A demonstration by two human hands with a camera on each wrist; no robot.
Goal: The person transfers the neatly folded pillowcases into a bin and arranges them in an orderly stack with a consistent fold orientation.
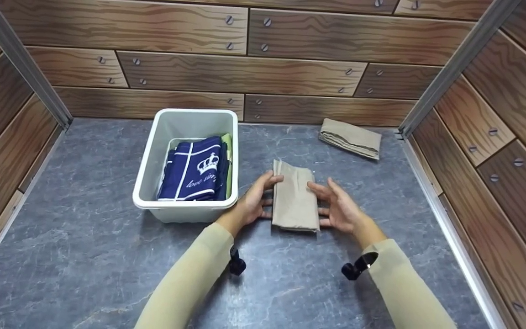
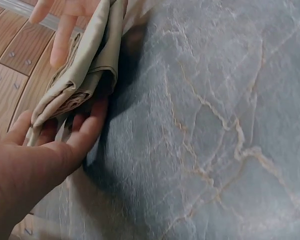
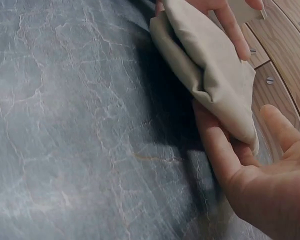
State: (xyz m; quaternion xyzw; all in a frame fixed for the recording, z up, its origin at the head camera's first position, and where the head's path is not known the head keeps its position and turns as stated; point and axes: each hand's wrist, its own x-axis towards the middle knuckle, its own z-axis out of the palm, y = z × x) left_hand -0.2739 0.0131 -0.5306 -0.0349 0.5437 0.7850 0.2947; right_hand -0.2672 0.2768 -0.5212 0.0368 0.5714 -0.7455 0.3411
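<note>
Folded tan cloth (image 1: 294, 196) flanked by both hands on grey stone table (image 1: 85, 237).
Head view: left hand (image 1: 251, 201) at 9 o'clock of the cloth, right hand (image 1: 340, 208) at 3 o'clock, fingers straight against its edges; white bin (image 1: 185, 208) with navy cloth (image 1: 194, 171) at 9 o'clock; second tan cloth (image 1: 350, 138) at 1 o'clock. Left wrist view: fingers slipped under cloth's (image 2: 85, 65) folded edge, thumb loose. Right wrist view: open palm beneath cloth (image 3: 210, 70), no pinch.
</note>
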